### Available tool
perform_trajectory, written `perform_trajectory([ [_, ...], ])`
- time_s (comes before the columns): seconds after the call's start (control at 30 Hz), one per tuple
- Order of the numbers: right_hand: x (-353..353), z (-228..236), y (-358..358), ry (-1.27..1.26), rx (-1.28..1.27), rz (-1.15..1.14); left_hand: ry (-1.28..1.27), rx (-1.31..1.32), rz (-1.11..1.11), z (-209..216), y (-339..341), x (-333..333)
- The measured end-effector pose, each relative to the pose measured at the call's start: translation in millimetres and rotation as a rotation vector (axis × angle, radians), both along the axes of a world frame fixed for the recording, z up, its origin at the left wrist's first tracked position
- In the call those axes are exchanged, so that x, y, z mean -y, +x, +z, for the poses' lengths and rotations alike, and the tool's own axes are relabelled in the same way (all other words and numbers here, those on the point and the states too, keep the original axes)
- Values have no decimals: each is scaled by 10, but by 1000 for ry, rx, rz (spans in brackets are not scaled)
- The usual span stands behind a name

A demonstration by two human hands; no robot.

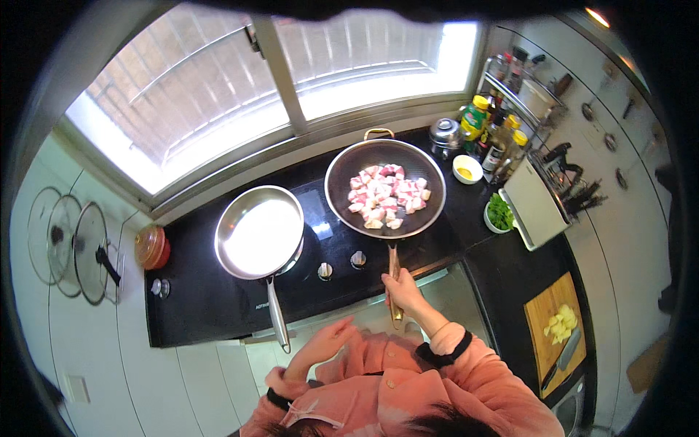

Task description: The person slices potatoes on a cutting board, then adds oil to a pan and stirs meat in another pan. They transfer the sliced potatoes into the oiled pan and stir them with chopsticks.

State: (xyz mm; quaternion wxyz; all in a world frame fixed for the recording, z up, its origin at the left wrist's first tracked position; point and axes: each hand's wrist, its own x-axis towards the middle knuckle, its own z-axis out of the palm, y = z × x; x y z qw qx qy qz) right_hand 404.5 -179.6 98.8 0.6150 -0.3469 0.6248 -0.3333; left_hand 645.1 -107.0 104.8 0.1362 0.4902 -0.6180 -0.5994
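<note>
My right hand (405, 291) is wrapped round the long handle of a dark frying pan (340, 182) on the right side of the stove. Cubes of raw pink and white meat (388, 191) lie in the middle of that pan. In front of my body, my left hand (328, 342) is held empty with its fingers stretched out. Nearest to it is the handle of a steel frying pan (260, 231), which stands on the left side of the stove with nothing visible in it. Two knobs (325, 271) sit between the pans' handles.
A small bowl of yellow liquid (467, 169), sauce bottles (502, 142) and a bowl of chopped greens (499, 213) stand at the right. Beyond is a knife rack (535, 200). A cutting board (539, 313) holds yellow pieces and a knife (562, 358). Glass lids (91, 251) hang at the left.
</note>
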Motion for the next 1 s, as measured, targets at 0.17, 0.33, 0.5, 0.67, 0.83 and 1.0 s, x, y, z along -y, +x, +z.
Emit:
perform_trajectory([
  [0.17, -46, -99, 104, -243, 105, -186, 304, -339, 303, -27, -923, 602],
  [0.33, -519, -312, -386, -235, 190, -355, 344, -346, 408, 42, -1524, 827],
  [0.5, -2049, -413, -1378, -232, -237, -615, 382, -242, 504, 170, -1401, 625],
  [0.67, -2974, -623, -1666, -165, -223, -900, 239, -231, 488, 100, -1511, 786],
  [0.83, -3678, -732, -1840, 22, -90, -1065, 269, -123, 488, 85, -1631, 818],
  [1.0, -4611, -852, -2068, 69, -211, -1133, 219, -90, 537, -96, -1736, 794],
])
